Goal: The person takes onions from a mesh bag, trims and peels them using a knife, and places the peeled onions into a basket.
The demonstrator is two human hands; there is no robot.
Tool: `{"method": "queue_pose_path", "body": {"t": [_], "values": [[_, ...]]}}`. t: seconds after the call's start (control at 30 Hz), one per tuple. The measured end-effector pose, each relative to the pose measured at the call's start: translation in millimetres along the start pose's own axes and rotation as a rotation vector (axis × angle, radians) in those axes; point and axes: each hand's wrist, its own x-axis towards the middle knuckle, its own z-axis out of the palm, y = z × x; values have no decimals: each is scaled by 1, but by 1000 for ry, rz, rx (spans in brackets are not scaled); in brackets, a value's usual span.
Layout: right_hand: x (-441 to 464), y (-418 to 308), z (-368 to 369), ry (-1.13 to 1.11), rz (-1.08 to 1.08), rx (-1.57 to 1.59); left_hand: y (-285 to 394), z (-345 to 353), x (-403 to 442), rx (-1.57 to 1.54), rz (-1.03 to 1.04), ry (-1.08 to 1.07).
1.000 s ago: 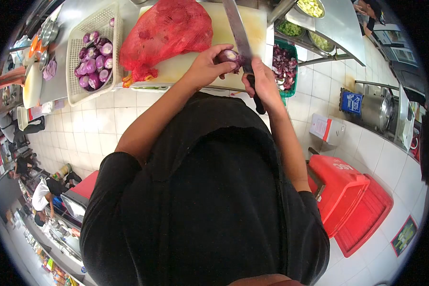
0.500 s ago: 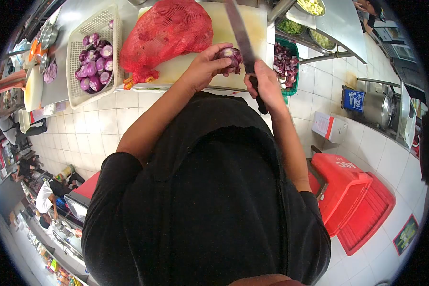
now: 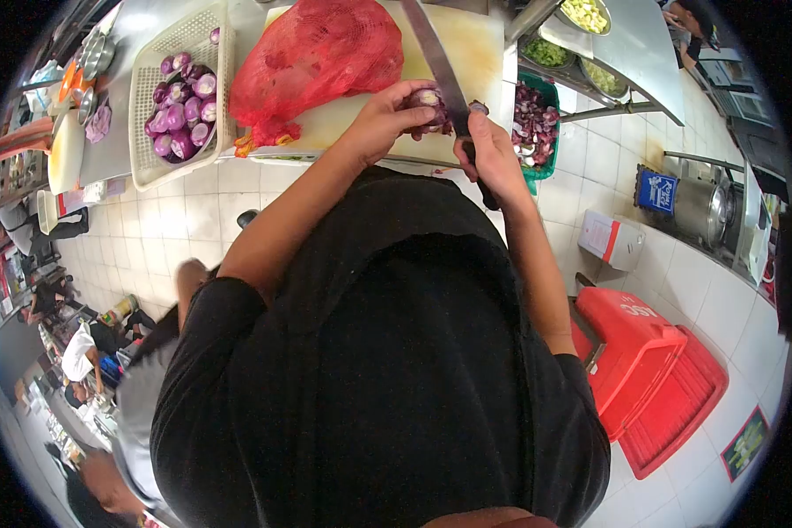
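My left hand (image 3: 385, 121) is closed around a red onion (image 3: 426, 99) above the near edge of a pale cutting board (image 3: 475, 44). A long-bladed kitchen knife (image 3: 437, 55) is in my right hand (image 3: 495, 157), fingers wrapped round its black handle. Its blade points away from me, with the part near the handle against the onion's right side. By my right thumb sits a small purplish piece (image 3: 478, 107), probably onion skin. Left of the onion, a full red mesh bag (image 3: 321, 57) lies on the board.
A cream basket (image 3: 139, 132) of peeled purple onions stands at left. To the right, a green crate (image 3: 552, 157) holds onion peelings. A red bin (image 3: 625, 352) is on the floor at right. A person in grey (image 3: 145, 414) is close behind my left side.
The knife blade has come leftward against the onion, and my right hand has drawn nearer my left. A person has appeared at my left side. The whole view has shifted slightly.
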Motion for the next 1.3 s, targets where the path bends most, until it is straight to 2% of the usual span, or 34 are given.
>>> {"method": "queue_pose_path", "body": {"t": [0.13, 0.23, 0.4, 0.57, 0.67, 0.8, 1.0, 1.2, 1.3], "values": [[5, 4, -14, 22, 119, 171, -4, -5, -2, -46, -39, -75], [3, 2, -5, 115, 76, 150, -5, -1, -1, -174, -22, -62], [2, 9, 8, 235, -167, -144, -6, 7, 7, -279, -18, 98], [7, 13, 11, 264, -231, -228, -17, 13, 15, -59, 2, 210], [27, 32, -9, 271, 91, -169, -25, 8, 15, -31, -5, 227], [38, 36, -21, 265, 236, -81, -35, -4, 13, -94, -37, 179], [33, 34, -15, 112, 161, -101, -38, -16, 8, -106, -100, 221], [20, 3, -11, -117, 212, 68, -34, -14, 6, -202, -70, 129], [23, 0, -13, -168, 216, 80, -30, -8, 4, -141, -51, 120]]}}
